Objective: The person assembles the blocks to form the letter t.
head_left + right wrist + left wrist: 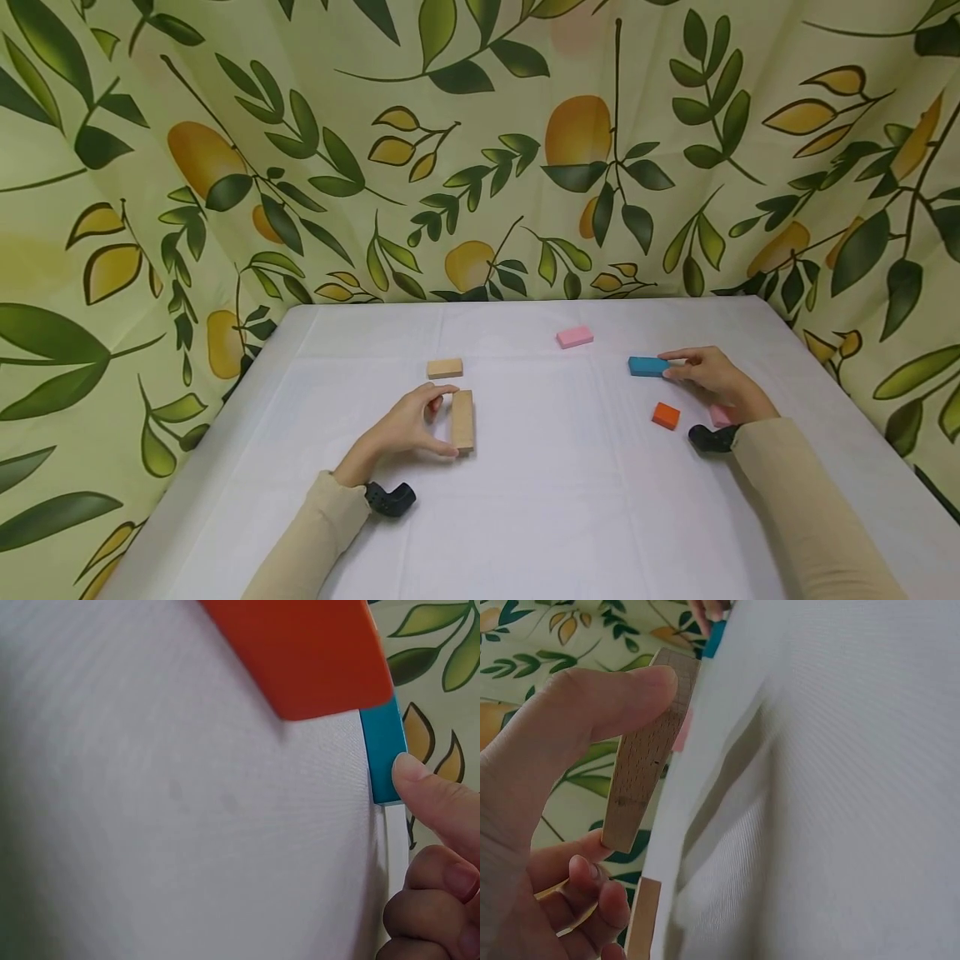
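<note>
My left hand (pixel 405 423) pinches a long plain wooden block (pixel 462 421) by its two ends, the thumb at the near end and a finger at the far end. In the left wrist view this wooden block (pixel 646 754) appears raised off the cloth, its shadow lying apart from it. Just beyond is a smaller-looking wooden block (pixel 445 368), flat on the table. Over on the right, my right hand (pixel 708 375) pinches the right end of a blue block (pixel 647 367). An orange block (pixel 666 416) lies nearer than the blue one.
A pink block (pixel 575 337) lies toward the back of the white-covered table (pixel 540 500). Another pink block (pixel 720 415) is partly hidden by my right wrist. Leaf-and-fruit patterned curtains (pixel 480 167) enclose the table's back and sides.
</note>
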Demonstrator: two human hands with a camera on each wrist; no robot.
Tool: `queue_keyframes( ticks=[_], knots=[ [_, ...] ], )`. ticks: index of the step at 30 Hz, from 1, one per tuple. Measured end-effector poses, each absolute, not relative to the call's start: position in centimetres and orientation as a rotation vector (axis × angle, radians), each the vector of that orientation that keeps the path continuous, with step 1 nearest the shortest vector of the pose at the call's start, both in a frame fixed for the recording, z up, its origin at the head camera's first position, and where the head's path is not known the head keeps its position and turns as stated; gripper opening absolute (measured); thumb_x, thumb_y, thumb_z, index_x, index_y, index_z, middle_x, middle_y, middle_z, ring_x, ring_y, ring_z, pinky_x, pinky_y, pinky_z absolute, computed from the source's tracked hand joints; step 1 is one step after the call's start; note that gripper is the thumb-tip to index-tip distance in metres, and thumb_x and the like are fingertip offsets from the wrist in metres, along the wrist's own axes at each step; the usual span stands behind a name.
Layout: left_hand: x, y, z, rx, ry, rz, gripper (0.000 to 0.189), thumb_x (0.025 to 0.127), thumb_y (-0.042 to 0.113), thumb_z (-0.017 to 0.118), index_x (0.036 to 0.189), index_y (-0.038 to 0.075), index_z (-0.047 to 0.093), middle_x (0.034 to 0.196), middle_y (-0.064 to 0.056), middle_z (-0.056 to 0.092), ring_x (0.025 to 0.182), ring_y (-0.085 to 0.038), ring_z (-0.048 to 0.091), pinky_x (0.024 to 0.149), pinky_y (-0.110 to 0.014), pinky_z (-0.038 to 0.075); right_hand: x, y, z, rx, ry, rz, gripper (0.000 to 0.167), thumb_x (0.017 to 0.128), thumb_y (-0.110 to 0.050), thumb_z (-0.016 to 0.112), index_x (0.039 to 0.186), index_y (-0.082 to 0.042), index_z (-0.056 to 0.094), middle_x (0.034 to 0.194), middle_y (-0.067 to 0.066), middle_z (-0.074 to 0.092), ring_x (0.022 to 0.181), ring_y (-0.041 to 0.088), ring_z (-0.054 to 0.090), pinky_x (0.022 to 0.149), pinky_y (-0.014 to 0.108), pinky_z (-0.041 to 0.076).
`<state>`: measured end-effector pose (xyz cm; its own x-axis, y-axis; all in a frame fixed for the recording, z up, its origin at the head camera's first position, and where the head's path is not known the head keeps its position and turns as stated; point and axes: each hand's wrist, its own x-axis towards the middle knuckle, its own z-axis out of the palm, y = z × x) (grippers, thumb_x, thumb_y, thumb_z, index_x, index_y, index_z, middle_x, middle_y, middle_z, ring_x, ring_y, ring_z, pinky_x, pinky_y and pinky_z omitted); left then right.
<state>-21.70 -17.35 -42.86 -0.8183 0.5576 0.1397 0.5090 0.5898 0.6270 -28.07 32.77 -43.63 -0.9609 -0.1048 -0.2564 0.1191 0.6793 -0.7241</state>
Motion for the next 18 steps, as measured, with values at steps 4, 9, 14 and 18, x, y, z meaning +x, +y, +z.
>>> queue_keyframes(
  ticks=[4, 9, 14, 18],
  knots=[
    [-21.8, -16.7, -42.7, 0.952, 2.727, 1.050, 0.086, 0.059, 0.027, 0.092, 0.132, 0.001, 0.054, 0.087, -0.011, 0.050, 0.082, -0.012, 0.043, 0.073, -0.018, 0.036, -28.0, 32.8, -43.6, 0.010, 2.622, -1.155, 0.059, 0.090, -0.028, 0.068, 0.137, 0.002, 0.049, 0.073, -0.001, 0.036, 0.081, 0.015, 0.037, 0.062, 0.026, 0.028],
    [-22.0, -15.9, -42.6, 0.945, 2.717, 1.031, 0.086, 0.059, 0.028, 0.092, 0.132, 0.002, 0.054, 0.088, -0.012, 0.050, 0.082, -0.012, 0.042, 0.072, -0.017, 0.035, -27.9, 32.8, -43.5, 0.027, 2.607, -1.159, 0.060, 0.090, -0.027, 0.068, 0.138, 0.002, 0.048, 0.072, -0.001, 0.036, 0.078, 0.014, 0.037, 0.060, 0.026, 0.028],
    [-22.1, -15.2, -42.5, 0.941, 2.716, 1.026, 0.086, 0.058, 0.028, 0.092, 0.132, 0.003, 0.054, 0.089, -0.013, 0.050, 0.082, -0.011, 0.041, 0.072, -0.017, 0.034, -27.9, 32.8, -43.6, 0.025, 2.590, -1.173, 0.060, 0.090, -0.027, 0.068, 0.138, 0.002, 0.048, 0.071, -0.002, 0.036, 0.079, 0.014, 0.036, 0.062, 0.026, 0.028],
    [-22.2, -14.7, -42.6, 0.966, 2.720, 1.031, 0.085, 0.058, 0.028, 0.092, 0.130, 0.003, 0.055, 0.088, -0.012, 0.050, 0.082, -0.012, 0.041, 0.071, -0.016, 0.034, -28.1, 32.8, -43.7, 0.033, 2.585, -1.173, 0.060, 0.090, -0.028, 0.068, 0.139, 0.001, 0.048, 0.074, 0.000, 0.036, 0.081, 0.016, 0.037, 0.062, 0.027, 0.029]
  ],
)
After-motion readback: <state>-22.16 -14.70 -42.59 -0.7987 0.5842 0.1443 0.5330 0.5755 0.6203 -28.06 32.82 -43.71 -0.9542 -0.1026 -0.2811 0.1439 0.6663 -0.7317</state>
